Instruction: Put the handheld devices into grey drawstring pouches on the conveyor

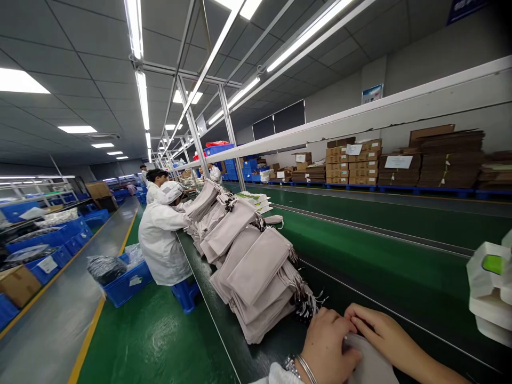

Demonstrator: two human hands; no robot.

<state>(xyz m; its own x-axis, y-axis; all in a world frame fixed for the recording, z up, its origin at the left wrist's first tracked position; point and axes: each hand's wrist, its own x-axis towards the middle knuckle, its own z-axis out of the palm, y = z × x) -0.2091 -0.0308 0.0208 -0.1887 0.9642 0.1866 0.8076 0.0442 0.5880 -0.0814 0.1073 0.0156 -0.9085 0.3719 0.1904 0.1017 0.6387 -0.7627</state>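
At the bottom right, a grey-beige cloth drawstring pouch (370,362) is held between my two hands near the bench edge. My left hand (327,344), with bracelets at the wrist, is closed on the pouch's top edge, thumb in front. Fingers bent together, my right hand (370,324) pinches the upper corner beside it; the exact spot under the fingertips is hidden. Just beyond my hands, similar pouches lie in a tall, slanting pile (260,266), their dark and white cord ends (306,301) hanging toward the conveyor side.
A green conveyor belt (360,240) runs along the right, carrying white cartons (490,290) with green patches. Further along the bench, a person in white (162,240) sits on a blue stool (186,295). A blue bin (128,282) stands on the floor. Boxes (352,162) line the wall.
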